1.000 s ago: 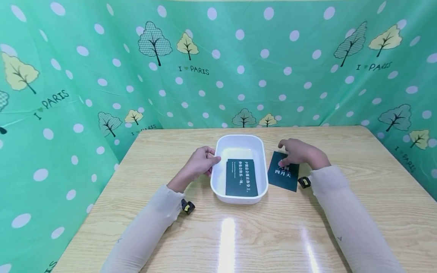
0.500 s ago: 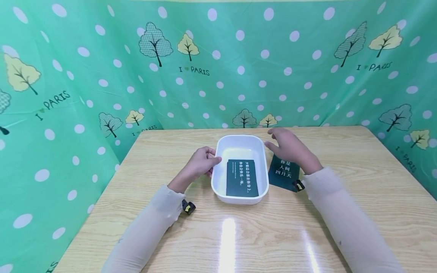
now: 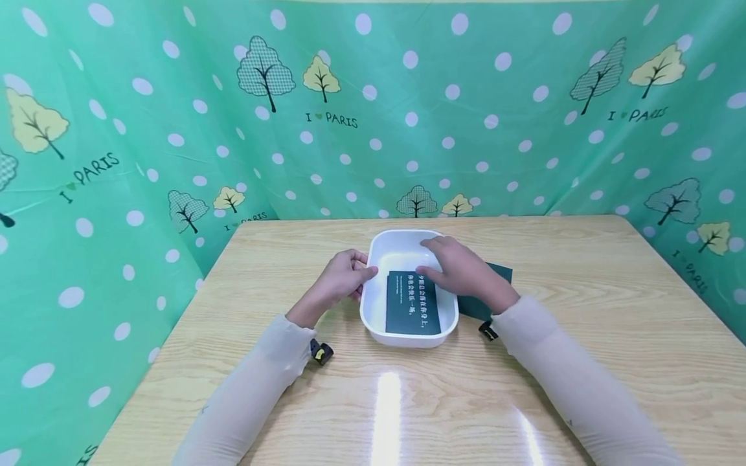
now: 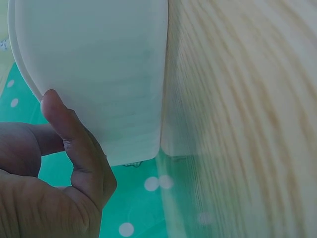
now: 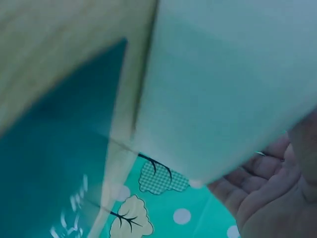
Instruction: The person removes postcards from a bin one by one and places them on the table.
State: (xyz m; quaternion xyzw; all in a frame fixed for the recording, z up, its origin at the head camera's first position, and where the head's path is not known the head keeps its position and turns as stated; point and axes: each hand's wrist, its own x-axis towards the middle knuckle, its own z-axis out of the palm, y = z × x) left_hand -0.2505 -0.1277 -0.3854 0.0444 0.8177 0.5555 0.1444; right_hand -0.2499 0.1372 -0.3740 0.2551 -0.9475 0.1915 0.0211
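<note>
Wooden table (image 3: pixel 303 414), white tub (image 3: pixel 397 249), green card (image 3: pixel 411 304) inside; another card (image 3: pixel 473 309) alongside

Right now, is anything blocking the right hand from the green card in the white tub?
Nothing visible. The right hand is over the white tub, its thumb near the top of the dark green printed card.

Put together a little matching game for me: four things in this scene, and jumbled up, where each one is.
1. White tub
2. Left hand
3. Right hand
4. Polka-dot curtain

A. Over the inside of the white tub
B. Behind the table
C. Gripping the white tub's side
D. Under a dark green card

Pairs: 1-D, 2-C, 3-A, 4-B
</note>
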